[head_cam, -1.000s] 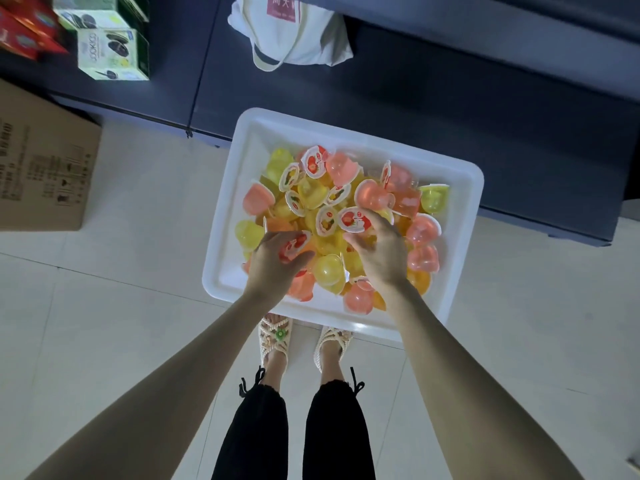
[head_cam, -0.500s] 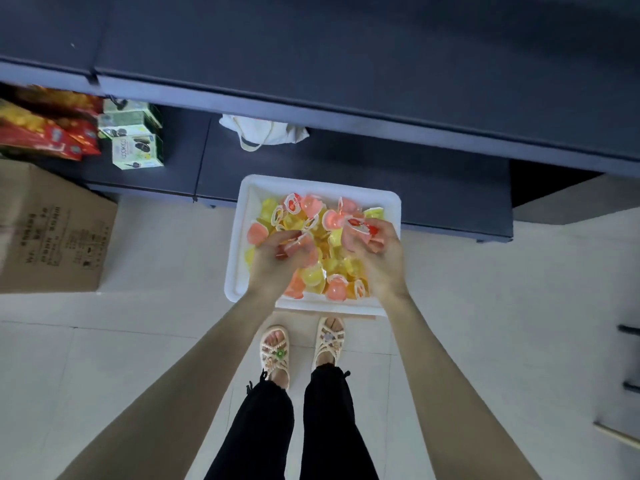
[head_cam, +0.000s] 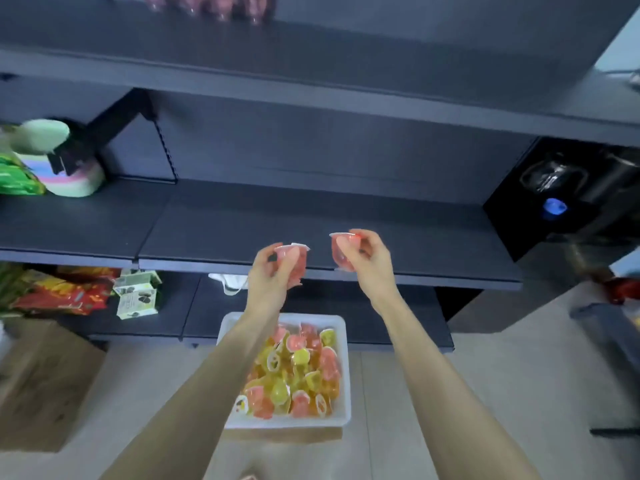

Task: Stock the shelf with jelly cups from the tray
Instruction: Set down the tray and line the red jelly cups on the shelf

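Fingers curled, left hand pinches one jelly cup — right hand, a second cup.

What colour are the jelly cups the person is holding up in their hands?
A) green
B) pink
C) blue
B: the left hand grips a pink jelly cup in its fingers, and the right hand grips a second pink cup.

Head-worn, facing forward-down, seemingly near shelf
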Motion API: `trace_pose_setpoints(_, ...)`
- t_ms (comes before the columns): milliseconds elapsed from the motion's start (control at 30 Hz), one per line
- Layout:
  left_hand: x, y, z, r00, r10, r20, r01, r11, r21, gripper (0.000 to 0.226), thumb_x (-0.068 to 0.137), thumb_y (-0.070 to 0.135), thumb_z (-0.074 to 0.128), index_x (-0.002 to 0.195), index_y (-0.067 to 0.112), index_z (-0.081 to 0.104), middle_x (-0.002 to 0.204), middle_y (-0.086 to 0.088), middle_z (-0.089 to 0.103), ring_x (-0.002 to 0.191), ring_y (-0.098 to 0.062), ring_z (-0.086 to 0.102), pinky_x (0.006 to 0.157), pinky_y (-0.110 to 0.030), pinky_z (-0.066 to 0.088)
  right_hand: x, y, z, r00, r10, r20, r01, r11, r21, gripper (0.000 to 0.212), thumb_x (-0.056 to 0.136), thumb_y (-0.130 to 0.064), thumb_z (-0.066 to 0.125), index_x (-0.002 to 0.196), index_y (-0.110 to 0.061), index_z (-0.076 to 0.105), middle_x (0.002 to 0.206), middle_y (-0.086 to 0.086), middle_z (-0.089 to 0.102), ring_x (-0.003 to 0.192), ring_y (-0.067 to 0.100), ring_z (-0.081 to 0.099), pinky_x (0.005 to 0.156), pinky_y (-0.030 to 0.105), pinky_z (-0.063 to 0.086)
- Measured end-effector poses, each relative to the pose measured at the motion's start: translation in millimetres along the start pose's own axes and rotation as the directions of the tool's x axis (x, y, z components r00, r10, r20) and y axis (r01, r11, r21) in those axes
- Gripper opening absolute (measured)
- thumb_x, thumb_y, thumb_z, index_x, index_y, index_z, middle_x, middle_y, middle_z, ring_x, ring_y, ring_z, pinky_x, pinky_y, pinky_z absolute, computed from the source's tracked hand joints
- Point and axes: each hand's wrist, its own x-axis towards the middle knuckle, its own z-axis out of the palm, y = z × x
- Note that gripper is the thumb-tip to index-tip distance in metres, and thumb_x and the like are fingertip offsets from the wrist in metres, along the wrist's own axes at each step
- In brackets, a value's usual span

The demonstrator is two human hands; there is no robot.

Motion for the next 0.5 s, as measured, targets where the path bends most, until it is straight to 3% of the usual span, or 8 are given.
trace_pose_setpoints(100, 4.0, 41.4, 27.7, 0.993, 0.121, -0.003, -0.121, 0.992, 0.036, 0.036, 0.090, 0.039, 0.059, 0.116, 0.014, 0.056, 0.101, -0.001, 0.069, 0.086, -0.017, 0.066, 0.061, -0.017, 0.050, 16.3, -45.2, -18.2, 0.992, -0.112, 0.062, 0.113, 0.993, -0.021, 0.033, 0.088, -0.029, 0.066, 0.115, -0.014, 0.055, 0.118, 0.008, 0.062, 0.095, 0.012, 0.062, 0.060, 0.021, 0.054)
trace_pose_setpoints(200, 13.1, 83.7, 52.1, 0.967, 0.250, 0.039, -0.253, 0.965, 0.074, 0.029, 0.093, 0.041, 0.052, 0.103, 0.016, 0.063, 0.100, 0.007, 0.070, 0.081, -0.013, 0.064, 0.062, -0.016, 0.047, 33.9, -90.1, -33.6, 0.969, -0.230, 0.087, 0.235, 0.971, -0.049, 0.030, 0.090, -0.032, 0.062, 0.113, -0.013, 0.057, 0.113, 0.000, 0.066, 0.092, 0.011, 0.062, 0.059, 0.018, 0.052)
trace_pose_setpoints(500, 95.0, 198.8, 90.6, 0.889, 0.446, 0.099, -0.454, 0.887, 0.083, 0.029, 0.093, 0.036, 0.056, 0.113, 0.015, 0.055, 0.104, 0.005, 0.069, 0.090, -0.017, 0.065, 0.063, -0.023, 0.051, 116.6, -193.2, -44.3, 0.903, -0.423, 0.069, 0.428, 0.898, -0.097, 0.026, 0.091, -0.032, 0.061, 0.111, -0.015, 0.057, 0.106, -0.008, 0.068, 0.095, 0.009, 0.062, 0.066, 0.027, 0.057)
